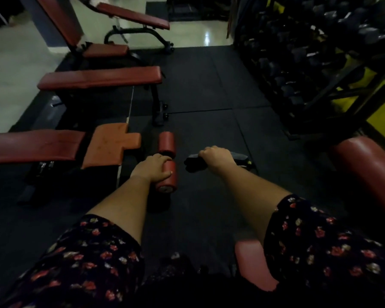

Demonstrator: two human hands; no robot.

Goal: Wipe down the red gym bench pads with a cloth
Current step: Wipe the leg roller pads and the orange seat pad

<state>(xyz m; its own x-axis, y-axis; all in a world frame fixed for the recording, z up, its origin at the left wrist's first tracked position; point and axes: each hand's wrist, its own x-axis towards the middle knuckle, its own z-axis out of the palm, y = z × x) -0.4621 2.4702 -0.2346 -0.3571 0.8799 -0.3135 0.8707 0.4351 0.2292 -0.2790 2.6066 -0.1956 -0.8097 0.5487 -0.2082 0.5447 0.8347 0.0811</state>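
Head view is showing a person bending over the foot end of a low bench in a dim gym. The left hand (152,168) is gripping the near roller (168,177), with the fingers curling over its top and the thumb lying along its side. This grip is probably steadying the red foam so that it is not turning on its bar under a wipe. The right hand (216,157) is closing into a fist round a dark cloth (195,162). The cloth is bunching out to the left of the knuckles and hanging over the floor mat (209,90), near the roller's right side but seemingly not touching it. Held as a wad, it is likely giving a thick face to press with. A dark shape is lying just right of that hand, and I cannot tell whether it is more cloth. The far roller (166,144) is sitting just beyond the near one, by the left fingertips. The orange seat pad (111,144) is lying to the left of both rollers, and the red back pad (31,146) is stretching further left. Two more red benches are standing behind, and another red pad (369,165) is showing at the right edge below the dumbbell rack (309,52). Judging by the hands, the near roller is being taken first, with the flat pads waiting.
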